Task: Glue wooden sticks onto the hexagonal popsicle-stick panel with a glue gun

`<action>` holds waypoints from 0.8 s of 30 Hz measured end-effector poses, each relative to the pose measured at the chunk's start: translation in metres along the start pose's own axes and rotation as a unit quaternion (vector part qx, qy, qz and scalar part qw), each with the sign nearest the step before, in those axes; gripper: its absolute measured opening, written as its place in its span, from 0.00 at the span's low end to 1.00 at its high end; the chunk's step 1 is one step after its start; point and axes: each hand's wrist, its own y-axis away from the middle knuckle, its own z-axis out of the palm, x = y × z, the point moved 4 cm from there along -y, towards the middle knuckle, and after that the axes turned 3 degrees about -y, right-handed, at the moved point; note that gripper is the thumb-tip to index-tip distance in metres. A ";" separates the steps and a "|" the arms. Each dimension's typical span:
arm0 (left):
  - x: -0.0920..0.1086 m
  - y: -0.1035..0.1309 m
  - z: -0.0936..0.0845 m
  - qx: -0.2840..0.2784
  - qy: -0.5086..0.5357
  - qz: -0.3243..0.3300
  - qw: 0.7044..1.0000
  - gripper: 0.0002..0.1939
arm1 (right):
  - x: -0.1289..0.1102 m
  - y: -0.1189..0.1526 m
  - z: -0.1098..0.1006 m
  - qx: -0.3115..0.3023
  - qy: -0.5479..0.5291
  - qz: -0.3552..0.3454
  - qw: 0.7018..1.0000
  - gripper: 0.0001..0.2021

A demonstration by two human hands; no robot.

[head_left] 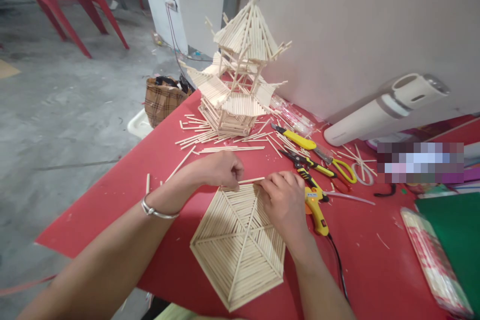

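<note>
Hexagonal panel (240,247) has left grip (224,169) and right grip (285,197) at its far edge, pinching one stick (250,180).

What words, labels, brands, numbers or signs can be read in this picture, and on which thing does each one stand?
None can be read.
White bottle: faint small marking near its base, too small to read.
Yellow glue gun: label on its body, too small to read.
Clear packet of sticks at right: red markings, too blurred to read.
</note>
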 end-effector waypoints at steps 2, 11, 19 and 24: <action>0.001 0.001 -0.001 0.003 -0.014 0.002 1.000 0.03 | 0.000 0.001 0.001 -0.001 0.009 0.003 1.000 0.06; 0.000 0.003 -0.001 0.005 -0.011 -0.002 1.000 0.05 | 0.000 0.002 0.001 -0.005 -0.010 0.008 1.000 0.05; 0.003 0.003 -0.003 0.017 -0.038 0.016 0.999 0.05 | 0.000 0.002 0.000 -0.007 -0.009 0.012 1.000 0.06; 0.002 0.002 -0.003 0.019 -0.052 0.027 0.998 0.05 | 0.000 0.002 0.000 -0.008 -0.007 0.017 1.000 0.05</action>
